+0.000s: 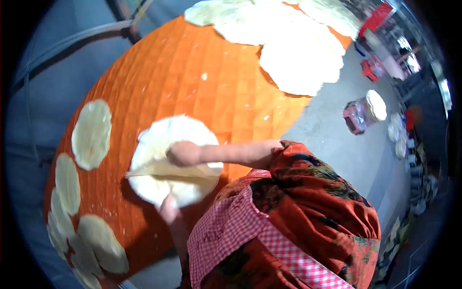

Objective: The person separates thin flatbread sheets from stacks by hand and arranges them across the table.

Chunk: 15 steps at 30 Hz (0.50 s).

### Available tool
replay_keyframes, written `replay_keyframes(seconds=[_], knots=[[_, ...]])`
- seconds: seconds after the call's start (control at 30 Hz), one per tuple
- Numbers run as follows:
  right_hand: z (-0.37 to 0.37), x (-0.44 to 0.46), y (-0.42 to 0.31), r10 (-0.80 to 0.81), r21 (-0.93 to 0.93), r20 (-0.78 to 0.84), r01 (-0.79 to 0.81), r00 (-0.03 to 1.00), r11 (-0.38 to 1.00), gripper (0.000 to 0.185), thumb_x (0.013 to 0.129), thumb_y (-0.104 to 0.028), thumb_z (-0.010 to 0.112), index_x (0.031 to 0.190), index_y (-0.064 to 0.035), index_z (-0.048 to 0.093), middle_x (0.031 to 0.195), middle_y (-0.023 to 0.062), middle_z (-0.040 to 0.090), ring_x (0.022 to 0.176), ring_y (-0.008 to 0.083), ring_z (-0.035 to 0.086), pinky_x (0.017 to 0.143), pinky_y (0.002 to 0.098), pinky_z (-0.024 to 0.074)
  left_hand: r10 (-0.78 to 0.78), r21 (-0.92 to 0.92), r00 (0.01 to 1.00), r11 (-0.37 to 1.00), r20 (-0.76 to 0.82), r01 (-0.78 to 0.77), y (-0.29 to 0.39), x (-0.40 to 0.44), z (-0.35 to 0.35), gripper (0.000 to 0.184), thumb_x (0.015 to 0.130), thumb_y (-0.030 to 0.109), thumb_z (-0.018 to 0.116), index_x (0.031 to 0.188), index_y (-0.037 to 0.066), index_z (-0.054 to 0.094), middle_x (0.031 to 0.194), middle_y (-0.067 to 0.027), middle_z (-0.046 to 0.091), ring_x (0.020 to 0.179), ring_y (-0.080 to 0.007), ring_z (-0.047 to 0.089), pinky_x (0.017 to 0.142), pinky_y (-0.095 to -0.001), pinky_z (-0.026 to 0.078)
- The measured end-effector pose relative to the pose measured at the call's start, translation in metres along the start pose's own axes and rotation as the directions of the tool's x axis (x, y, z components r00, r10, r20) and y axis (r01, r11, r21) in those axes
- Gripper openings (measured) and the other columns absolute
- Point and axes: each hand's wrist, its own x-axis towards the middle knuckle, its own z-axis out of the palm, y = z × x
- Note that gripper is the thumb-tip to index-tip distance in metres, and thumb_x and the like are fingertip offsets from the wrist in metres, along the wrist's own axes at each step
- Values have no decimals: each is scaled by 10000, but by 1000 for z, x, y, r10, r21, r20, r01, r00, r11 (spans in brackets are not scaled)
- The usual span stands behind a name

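Note:
A round pale flatbread (149,139) lies on the orange cloth, with a raised fold or ridge across its middle. My right hand (185,153) rests on its upper part, back of the hand up and fingers curled; what they hold, if anything, is hidden. At the lower edge of the bread is my left hand (168,208), its fingers closed on the rim. Several thin flatbreads (91,135) lie along the left side of the cloth, some overlapping. More large white sheets (303,53) overlap at the top.
The orange quilted cloth (192,82) covers a broad rounded surface. A metal frame (77,43) stands at the upper left. On the grey floor (332,144) at the right are a container with a pale lid (376,105) and a red item (372,68). Clutter lines the far right.

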Motion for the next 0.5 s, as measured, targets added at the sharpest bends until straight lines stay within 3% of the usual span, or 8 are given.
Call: replay_keyframes(seconds=[0.1, 0.17, 0.23, 0.27, 0.3, 0.4, 0.47, 0.5], knots=[[-88, 24, 54, -50, 38, -221, 60, 974, 997, 188, 728, -191, 589, 768, -14, 637, 698, 185, 624, 632, 271, 620, 593, 408, 481, -41, 149, 999, 988, 20, 38, 42, 4, -32, 528, 702, -29, 563, 1220, -66, 467, 1126, -161, 551, 997, -288, 561, 838, -388, 479], [-133, 32, 130, -84, 161, -87, 97, 993, 982, 212, 731, -220, 628, 734, -9, 642, 608, 99, 601, 564, 167, 542, 557, 364, 457, -114, 144, 991, 984, 73, 103, 40, 31, -90, 582, 693, -30, 546, 1262, -61, 426, 1142, -169, 543, 1004, -293, 554, 844, -387, 472], [-157, 3, 161, 240, 217, -414, -160, 878, 963, 213, 744, -235, 619, 710, -30, 664, 600, 45, 587, 551, 156, 541, 553, 354, 451, -229, 236, 970, 950, 76, 206, 48, 34, -123, 561, 704, -14, 539, 1253, -57, 433, 1160, -172, 536, 1031, -295, 543, 862, -405, 462], [-168, 0, 205, 391, 154, -268, -362, 880, 919, 206, 751, -222, 599, 752, -30, 675, 638, 69, 615, 617, 173, 593, 606, 354, 472, -299, 308, 952, 914, 72, 263, 45, 42, -154, 547, 718, 0, 533, 1253, -51, 434, 1170, -168, 533, 1037, -296, 541, 867, -409, 459], [-171, -6, 236, 531, 124, -355, -524, 769, 842, 206, 751, -205, 570, 816, -45, 683, 732, 118, 656, 731, 239, 648, 682, 366, 488, -302, 268, 952, 922, 49, 279, 44, 37, -166, 530, 742, 42, 535, 1256, -40, 436, 1183, -164, 529, 1047, -300, 534, 879, -417, 451], [-167, -34, 265, 556, 101, -458, -581, 693, 808, 236, 745, -206, 538, 875, -69, 679, 882, 172, 659, 869, 342, 628, 764, 419, 479, -327, 88, 944, 942, 43, 323, 48, 22, -181, 503, 811, 178, 534, 1269, -7, 441, 1227, -150, 512, 1087, -312, 509, 915, -443, 424], [-165, -29, 265, 386, -61, -458, -461, 801, 885, 245, 763, -222, 523, 890, -80, 677, 868, 184, 650, 871, 357, 615, 769, 426, 476, -342, -120, 931, 926, 129, 357, 46, 0, -170, 517, 850, 285, 520, 1283, 15, 441, 1264, -141, 497, 1125, -319, 484, 939, -462, 402], [-171, -26, 249, 344, -64, -443, -412, 828, 909, 244, 768, -222, 522, 893, -78, 674, 859, 190, 644, 859, 367, 609, 765, 432, 474, -282, 122, 954, 955, 103, 269, 46, -13, -158, 526, 864, 323, 494, 1290, 19, 437, 1282, -142, 483, 1147, -319, 467, 952, -464, 390]])
